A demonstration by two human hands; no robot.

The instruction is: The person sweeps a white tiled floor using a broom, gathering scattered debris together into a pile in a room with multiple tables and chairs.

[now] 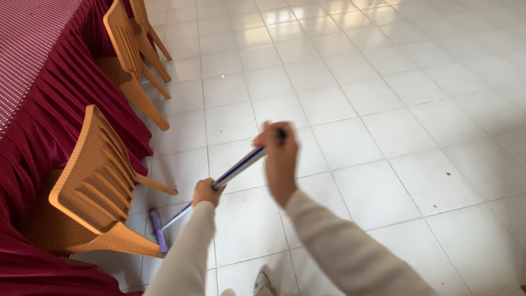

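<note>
The floor wiper is a long, thin tool: a straight, smooth shaft in white with a purple stripe along it, capped by a dark grip at the top, running from about one o'clock down to seven o'clock across the middle of the view. Its head is a narrow purple bar, set crosswise and lying on the tiles just beside the front leg of the nearest chair.

The right hand is wrapped tight around the dark top end, fingers curled fully closed on it. The left hand grips the shaft lower down, at about seven o'clock from the right, its fingers also folded round the pole. Both arms wear pale cream sleeves of soft fabric.

The floor is glossy white square tile with thin grey joints and a few dark specks. At nine o'clock stand tan moulded plastic chairs with slatted backs, pushed against a table draped in a pleated maroon skirt under a finely checked red and white cloth.
</note>
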